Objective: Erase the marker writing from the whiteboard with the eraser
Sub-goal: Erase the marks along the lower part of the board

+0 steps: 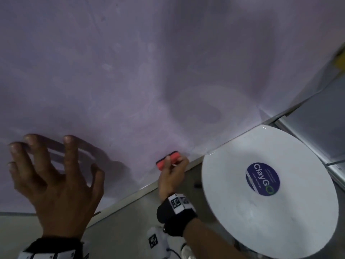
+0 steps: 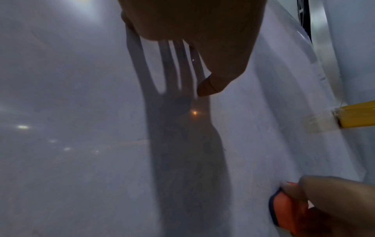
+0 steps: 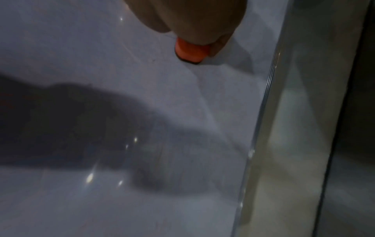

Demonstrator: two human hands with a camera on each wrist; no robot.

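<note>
The whiteboard [image 1: 130, 71] fills most of the head view, pale purple with faint smeared marker traces. My right hand [image 1: 172, 170] grips a red eraser [image 1: 169, 160] with a dark felt base and presses it against the board near its lower edge. The eraser [image 3: 189, 52] shows below my fingers in the right wrist view, and again as the eraser [image 2: 288, 210] at the lower right of the left wrist view. My left hand [image 1: 54, 171] is spread with fingertips [image 1: 69, 140] on the board at the lower left; its thumb [image 2: 211, 85] hangs loose.
A round white table [image 1: 280, 212] with a blue ClayGo sticker [image 1: 263, 178] stands at the right, close to the board's metal frame [image 1: 130, 197]. A yellow strip [image 2: 357, 115] is taped at the board's edge. Grey panels [image 1: 317, 118] lie beyond the corner.
</note>
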